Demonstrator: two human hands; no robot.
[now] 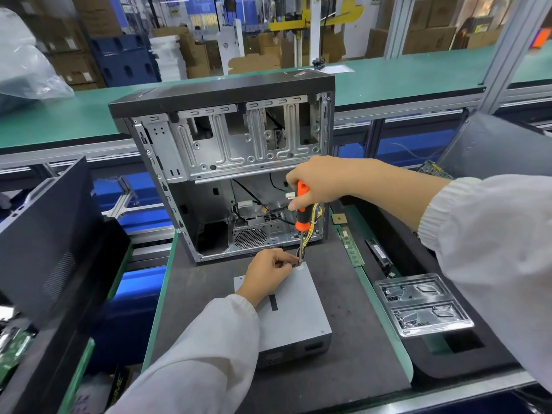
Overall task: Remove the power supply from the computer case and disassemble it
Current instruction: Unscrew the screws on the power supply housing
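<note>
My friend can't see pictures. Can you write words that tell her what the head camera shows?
A person's right hand grips an orange screwdriver standing upright on a corner of a grey power supply lying on a dark mat, while the left hand pinches the shaft near its tip. An open computer case stands behind it, and a clear screw tray sits to the right.

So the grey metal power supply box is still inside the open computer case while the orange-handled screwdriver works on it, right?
Not quite. The head view shows the grey metal power supply box lying on the dark mat in front of the open computer case, with the orange-handled screwdriver working on it.
</note>
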